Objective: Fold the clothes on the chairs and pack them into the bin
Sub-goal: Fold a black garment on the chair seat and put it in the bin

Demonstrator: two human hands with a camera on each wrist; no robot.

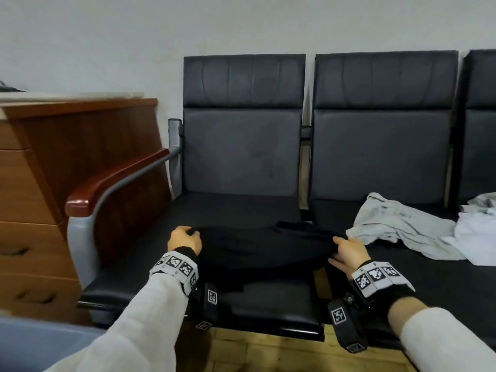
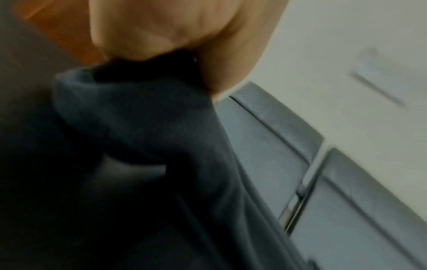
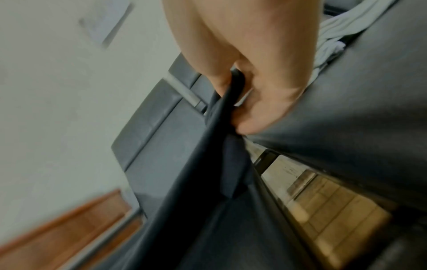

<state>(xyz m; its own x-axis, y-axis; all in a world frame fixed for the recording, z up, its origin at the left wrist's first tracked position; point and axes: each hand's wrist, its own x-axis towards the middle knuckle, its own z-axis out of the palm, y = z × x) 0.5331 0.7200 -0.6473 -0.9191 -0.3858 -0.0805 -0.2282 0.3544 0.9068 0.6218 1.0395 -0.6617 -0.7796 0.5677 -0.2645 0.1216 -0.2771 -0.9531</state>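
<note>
Head view: black garment lies lengthwise left-right across the seat. Left hand and right hand each pinch one end. Two pale garments lie right.

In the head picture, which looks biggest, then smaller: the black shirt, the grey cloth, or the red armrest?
1. Black shirt
2. Grey cloth
3. Red armrest

The last two look close; the armrest is long but thin.

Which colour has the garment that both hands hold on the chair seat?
The garment is black, seen best in the head view.
</note>
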